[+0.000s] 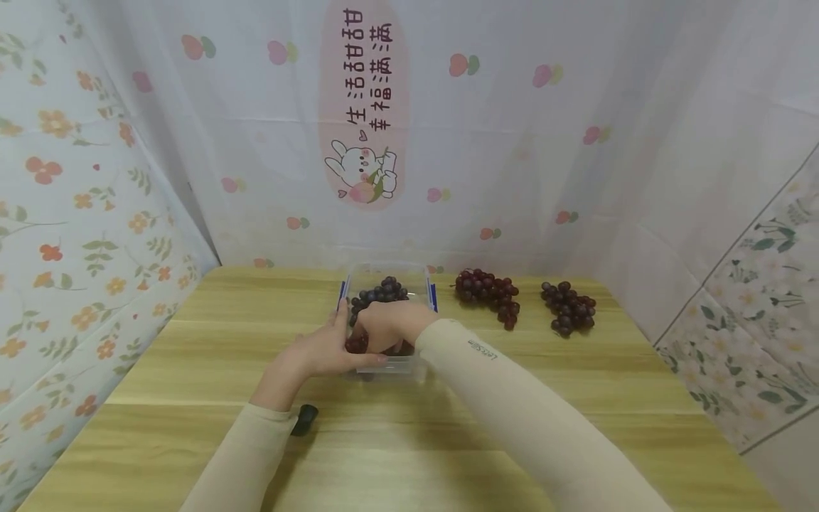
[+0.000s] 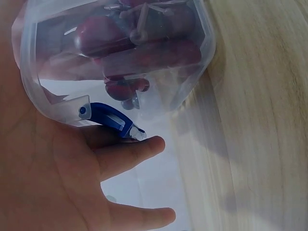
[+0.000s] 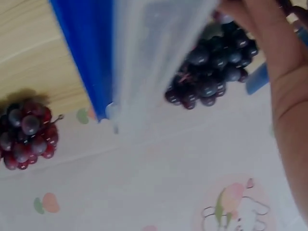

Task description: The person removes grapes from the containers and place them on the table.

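Note:
A clear container with blue side latches [image 1: 398,367] holds a dark bunch of grapes [image 1: 382,293] at its far end and red grapes [image 1: 355,344] at its near end. Against the container's left side rests my left hand [image 1: 320,348], its thumb along the near end; the left wrist view shows the palm [image 2: 53,178] and straight fingers beside a blue latch [image 2: 108,115]. My right hand [image 1: 393,321] reaches inside, bent fingers gripping red grapes; its fingertips are partly hidden. In the right wrist view this hand [image 3: 284,53] is beside the dark bunch [image 3: 207,86].
Right of the container lie a red bunch [image 1: 488,291] and, farther right, a darker bunch [image 1: 568,308] on the wooden table [image 1: 397,455]. A small dark object [image 1: 304,420] is beside my left wrist. Patterned cloth [image 1: 512,163] hangs behind the table.

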Motion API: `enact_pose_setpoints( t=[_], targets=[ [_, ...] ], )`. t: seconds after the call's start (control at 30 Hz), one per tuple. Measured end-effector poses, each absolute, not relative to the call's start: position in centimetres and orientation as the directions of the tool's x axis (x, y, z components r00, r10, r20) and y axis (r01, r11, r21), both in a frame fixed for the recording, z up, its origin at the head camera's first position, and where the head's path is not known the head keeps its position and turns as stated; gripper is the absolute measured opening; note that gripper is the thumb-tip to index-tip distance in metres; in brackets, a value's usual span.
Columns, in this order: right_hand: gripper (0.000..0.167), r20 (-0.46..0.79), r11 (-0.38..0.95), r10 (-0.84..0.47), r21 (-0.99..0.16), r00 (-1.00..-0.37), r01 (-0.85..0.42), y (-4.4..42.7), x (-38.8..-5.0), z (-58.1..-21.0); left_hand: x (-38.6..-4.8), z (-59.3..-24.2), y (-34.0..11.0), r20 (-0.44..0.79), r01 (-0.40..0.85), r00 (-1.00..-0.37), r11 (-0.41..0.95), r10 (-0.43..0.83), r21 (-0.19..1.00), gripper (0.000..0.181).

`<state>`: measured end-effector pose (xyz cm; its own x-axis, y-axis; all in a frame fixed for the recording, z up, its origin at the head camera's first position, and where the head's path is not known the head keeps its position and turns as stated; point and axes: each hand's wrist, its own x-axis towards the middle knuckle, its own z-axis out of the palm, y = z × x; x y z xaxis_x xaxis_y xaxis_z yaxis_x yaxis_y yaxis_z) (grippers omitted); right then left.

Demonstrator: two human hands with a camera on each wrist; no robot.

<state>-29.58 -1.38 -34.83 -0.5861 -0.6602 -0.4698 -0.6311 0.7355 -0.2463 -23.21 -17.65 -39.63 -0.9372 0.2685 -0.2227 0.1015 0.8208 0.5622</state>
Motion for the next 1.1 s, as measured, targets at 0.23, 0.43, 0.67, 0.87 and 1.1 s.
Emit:
enact_pose_setpoints(
  t=[0.23,0.43,0.67,0.87,1.1],
  targets=[
    [0.034,-0.519,0.78,-0.622,-0.338,-0.587,-0.527,-0.96,-30.69,-34.9,-23.29,-39.96,-17.65,-0.218,0.103,-0.939,0.824,0.265,0.557,0.146],
    [0.023,-0.541,0.806,-0.59,-0.343,-0.6,-0.483,-1.0,-30.65,-34.72,-23.22,-39.82,-17.64,-0.223,0.09,-0.943,0.835,0.246,0.542,0.148],
    [0.035,-0.54,0.817,-0.574,-0.334,-0.615,-0.47,-1.21,-30.54,-34.73,-23.17,-39.9,-17.83,-0.221,0.087,-0.945,0.835,0.243,0.543,0.147],
    [0.039,-0.534,0.819,-0.572,-0.327,-0.623,-0.472,-1.15,-30.63,-35.04,-23.16,-39.88,-17.86,-0.217,0.086,-0.947,0.836,0.237,0.542,0.147],
    [0.032,-0.534,0.833,-0.552,-0.319,-0.641,-0.452,-0.99,-30.54,-35.55,-23.16,-39.98,-17.64,-0.211,0.094,-0.947,0.836,0.244,0.541,0.147]
  ],
)
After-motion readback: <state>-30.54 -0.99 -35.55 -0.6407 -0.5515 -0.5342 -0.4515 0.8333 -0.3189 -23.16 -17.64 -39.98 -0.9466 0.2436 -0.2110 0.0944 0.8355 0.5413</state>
